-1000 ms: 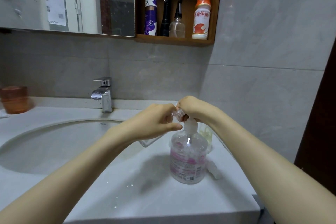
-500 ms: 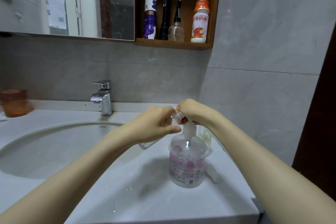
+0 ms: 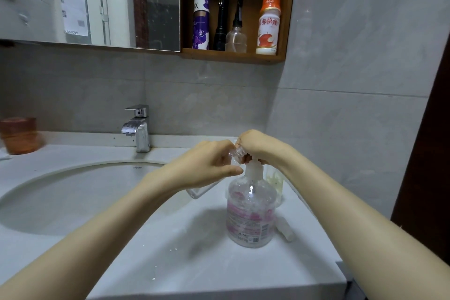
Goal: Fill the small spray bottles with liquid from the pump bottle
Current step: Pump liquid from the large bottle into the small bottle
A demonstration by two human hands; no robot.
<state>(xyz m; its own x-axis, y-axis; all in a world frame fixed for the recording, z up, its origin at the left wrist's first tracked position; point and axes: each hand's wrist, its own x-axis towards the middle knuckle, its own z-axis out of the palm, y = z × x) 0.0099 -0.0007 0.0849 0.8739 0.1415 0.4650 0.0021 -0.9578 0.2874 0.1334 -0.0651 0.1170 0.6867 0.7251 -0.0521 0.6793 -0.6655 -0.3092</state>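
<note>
your left hand (image 3: 207, 165) grips a small bottle (image 3: 236, 154), tilted, with its open neck up at the top of the pump bottle (image 3: 250, 217). your right hand (image 3: 258, 146) curls over that top, fingers closed on it. the pump bottle stands on the counter (image 3: 194, 263), right of the sink (image 3: 73, 197). a second small bottle (image 3: 275, 180) stands just behind it.
</note>
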